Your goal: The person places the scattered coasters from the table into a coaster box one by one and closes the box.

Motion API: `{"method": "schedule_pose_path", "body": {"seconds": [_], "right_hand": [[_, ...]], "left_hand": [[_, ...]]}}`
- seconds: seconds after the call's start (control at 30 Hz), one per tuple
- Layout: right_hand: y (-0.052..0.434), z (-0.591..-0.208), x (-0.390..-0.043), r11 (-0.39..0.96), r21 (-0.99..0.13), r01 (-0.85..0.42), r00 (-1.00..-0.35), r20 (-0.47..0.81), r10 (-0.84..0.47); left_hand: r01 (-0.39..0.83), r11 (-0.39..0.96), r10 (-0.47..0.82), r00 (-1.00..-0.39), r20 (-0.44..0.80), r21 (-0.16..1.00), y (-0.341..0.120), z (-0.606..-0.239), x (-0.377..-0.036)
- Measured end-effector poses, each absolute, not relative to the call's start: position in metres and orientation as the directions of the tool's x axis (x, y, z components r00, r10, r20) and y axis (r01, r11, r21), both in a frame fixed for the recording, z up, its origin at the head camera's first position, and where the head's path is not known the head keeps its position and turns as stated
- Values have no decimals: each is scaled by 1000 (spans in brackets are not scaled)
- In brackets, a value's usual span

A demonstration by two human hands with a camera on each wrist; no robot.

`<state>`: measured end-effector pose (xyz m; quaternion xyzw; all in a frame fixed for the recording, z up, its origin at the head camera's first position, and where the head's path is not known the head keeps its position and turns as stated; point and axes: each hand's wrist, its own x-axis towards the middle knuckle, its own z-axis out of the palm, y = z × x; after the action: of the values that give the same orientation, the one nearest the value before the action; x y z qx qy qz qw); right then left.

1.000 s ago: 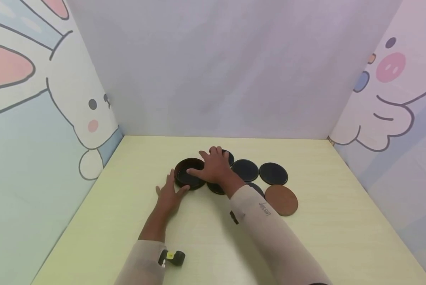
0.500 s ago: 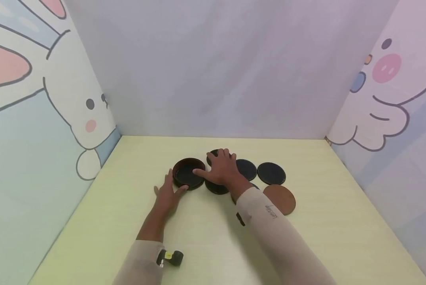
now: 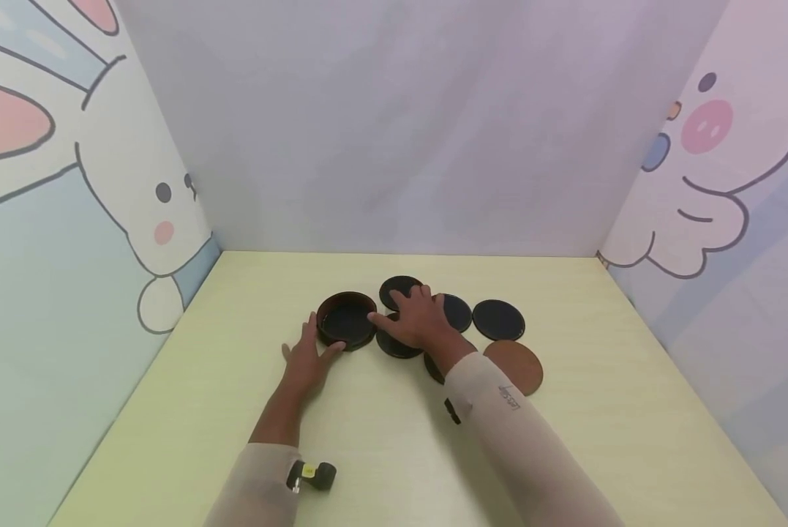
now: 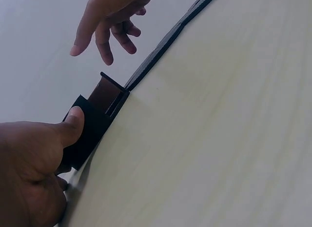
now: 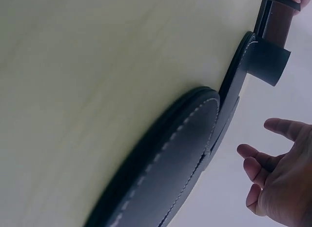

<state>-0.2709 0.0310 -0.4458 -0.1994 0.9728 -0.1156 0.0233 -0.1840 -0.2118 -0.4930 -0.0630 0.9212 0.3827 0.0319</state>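
Observation:
A round dark coaster holder (image 3: 347,320) with a brown rim stands left of the middle of the table. My left hand (image 3: 304,359) lies flat on the table just in front of it, thumb against its wall; the left wrist view shows that thumb on the holder (image 4: 92,122). My right hand (image 3: 416,318) hovers with fingers spread over a group of black coasters (image 3: 394,344), holding nothing. In the right wrist view the right hand (image 5: 278,188) hangs relaxed above a stitched black coaster (image 5: 170,163), with the holder (image 5: 273,41) beyond.
More black coasters lie at the back (image 3: 399,289) and right (image 3: 497,320), and a brown coaster (image 3: 515,366) sits nearest on the right. Cartoon-printed walls close in the pale yellow table (image 3: 598,410) on three sides.
My right hand has drawn back from over the holder towards the right, baring the rear black coaster. The left hand has stayed by the holder.

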Motion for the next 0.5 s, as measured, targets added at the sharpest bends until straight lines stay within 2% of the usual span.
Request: {"method": "schedule_pose_path", "body": {"seconds": [0.5], "right_hand": [[33, -444, -262, 891, -174, -420, -887, -127, -443]], "left_hand": [[-155, 696, -103, -988, -116, 701, -212, -494, -185]]}}
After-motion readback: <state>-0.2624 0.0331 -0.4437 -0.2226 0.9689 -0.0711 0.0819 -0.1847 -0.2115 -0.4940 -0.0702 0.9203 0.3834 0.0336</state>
